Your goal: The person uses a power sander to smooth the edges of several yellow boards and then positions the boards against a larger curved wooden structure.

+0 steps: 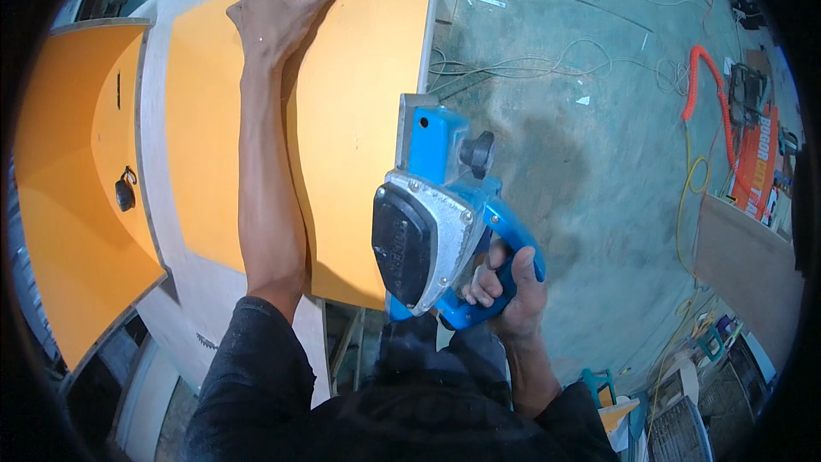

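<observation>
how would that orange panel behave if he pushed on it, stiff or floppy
Probably stiff: the orange panel keeps a straight edge under the left hand pressing flat. Its smooth face looks slippery. It likely feels heavy, spanning well past the blue planer gripped by the right hand.

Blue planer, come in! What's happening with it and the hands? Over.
Right hand shut on blue electric planer, at orange panel edge. Left hand flat on panel. Nothing blocking.

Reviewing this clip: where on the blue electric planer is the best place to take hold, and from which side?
Probably the looped rear handle of the blue planer, approached from the person's near side. It arches clear of the body so fingers can wrap it, as the right hand does. The black front knob offers a second hold. The left hand lies flat on the orange panel.
</observation>
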The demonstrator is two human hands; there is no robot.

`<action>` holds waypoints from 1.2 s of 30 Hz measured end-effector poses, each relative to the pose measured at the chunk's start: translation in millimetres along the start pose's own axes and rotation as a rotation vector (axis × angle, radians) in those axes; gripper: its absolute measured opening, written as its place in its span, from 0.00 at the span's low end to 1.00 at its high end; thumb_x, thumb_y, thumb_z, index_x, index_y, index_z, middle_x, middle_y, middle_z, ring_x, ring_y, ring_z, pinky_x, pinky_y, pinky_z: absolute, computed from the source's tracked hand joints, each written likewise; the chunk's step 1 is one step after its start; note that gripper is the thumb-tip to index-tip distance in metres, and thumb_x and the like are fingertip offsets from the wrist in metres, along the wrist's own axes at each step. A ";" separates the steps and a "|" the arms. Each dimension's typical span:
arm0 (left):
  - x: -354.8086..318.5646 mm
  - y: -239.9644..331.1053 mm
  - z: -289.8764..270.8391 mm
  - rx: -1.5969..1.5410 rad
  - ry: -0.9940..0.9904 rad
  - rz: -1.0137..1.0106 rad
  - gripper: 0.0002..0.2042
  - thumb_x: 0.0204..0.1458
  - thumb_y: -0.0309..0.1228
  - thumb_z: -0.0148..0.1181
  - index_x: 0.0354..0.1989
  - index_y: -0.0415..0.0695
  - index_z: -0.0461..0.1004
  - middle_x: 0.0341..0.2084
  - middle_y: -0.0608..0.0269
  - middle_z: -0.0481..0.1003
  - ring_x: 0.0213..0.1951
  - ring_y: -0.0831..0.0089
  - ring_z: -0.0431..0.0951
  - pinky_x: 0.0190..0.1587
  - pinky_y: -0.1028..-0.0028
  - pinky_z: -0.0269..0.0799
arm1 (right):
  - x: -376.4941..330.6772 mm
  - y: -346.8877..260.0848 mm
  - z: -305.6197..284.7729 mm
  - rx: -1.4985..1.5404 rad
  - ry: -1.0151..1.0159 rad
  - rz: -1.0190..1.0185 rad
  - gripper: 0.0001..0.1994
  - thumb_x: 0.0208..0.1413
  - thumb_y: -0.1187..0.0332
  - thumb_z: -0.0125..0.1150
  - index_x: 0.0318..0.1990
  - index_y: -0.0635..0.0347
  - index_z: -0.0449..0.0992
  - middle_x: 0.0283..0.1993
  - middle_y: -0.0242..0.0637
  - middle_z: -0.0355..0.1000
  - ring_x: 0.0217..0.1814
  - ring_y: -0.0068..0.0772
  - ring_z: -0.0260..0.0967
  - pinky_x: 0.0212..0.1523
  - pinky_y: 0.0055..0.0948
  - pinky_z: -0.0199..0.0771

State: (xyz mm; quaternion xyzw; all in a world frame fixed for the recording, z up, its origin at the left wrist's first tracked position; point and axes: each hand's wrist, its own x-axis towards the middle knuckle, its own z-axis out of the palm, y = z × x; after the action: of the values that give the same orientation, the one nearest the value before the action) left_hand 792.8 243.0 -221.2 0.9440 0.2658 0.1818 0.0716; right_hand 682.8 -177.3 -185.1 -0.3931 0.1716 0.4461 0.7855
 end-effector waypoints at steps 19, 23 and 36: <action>10.8 17.2 -10.0 -0.104 -0.064 0.013 0.31 0.42 0.53 0.78 0.42 0.38 0.78 0.42 0.57 0.74 0.48 0.61 0.75 0.52 0.62 0.72 | 146.8 -125.9 54.0 0.016 0.057 -0.090 0.26 0.70 0.39 0.42 0.38 0.54 0.71 0.17 0.22 0.64 0.16 0.18 0.66 0.23 0.25 0.73; 7.7 18.0 -11.1 -0.096 -0.055 0.032 0.30 0.42 0.51 0.78 0.42 0.37 0.78 0.41 0.58 0.74 0.46 0.63 0.75 0.51 0.64 0.73 | 175.1 -148.8 64.9 -0.095 0.086 -0.183 0.26 0.70 0.39 0.45 0.38 0.54 0.72 0.16 0.21 0.63 0.14 0.16 0.65 0.19 0.22 0.70; 18.7 18.1 -6.5 -0.163 -0.022 -0.035 0.27 0.41 0.51 0.79 0.35 0.38 0.78 0.34 0.60 0.75 0.42 0.62 0.73 0.47 0.63 0.69 | 154.3 -169.7 -29.9 -0.018 0.144 -0.231 0.24 0.72 0.42 0.43 0.48 0.55 0.72 0.19 0.20 0.57 0.17 0.16 0.57 0.23 0.22 0.66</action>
State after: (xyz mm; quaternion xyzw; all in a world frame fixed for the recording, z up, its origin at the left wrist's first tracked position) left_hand 813.7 237.8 -205.2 0.9323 0.2655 0.1911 0.1543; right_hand 910.9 -162.8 -220.9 -0.4484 0.1769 0.3249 0.8137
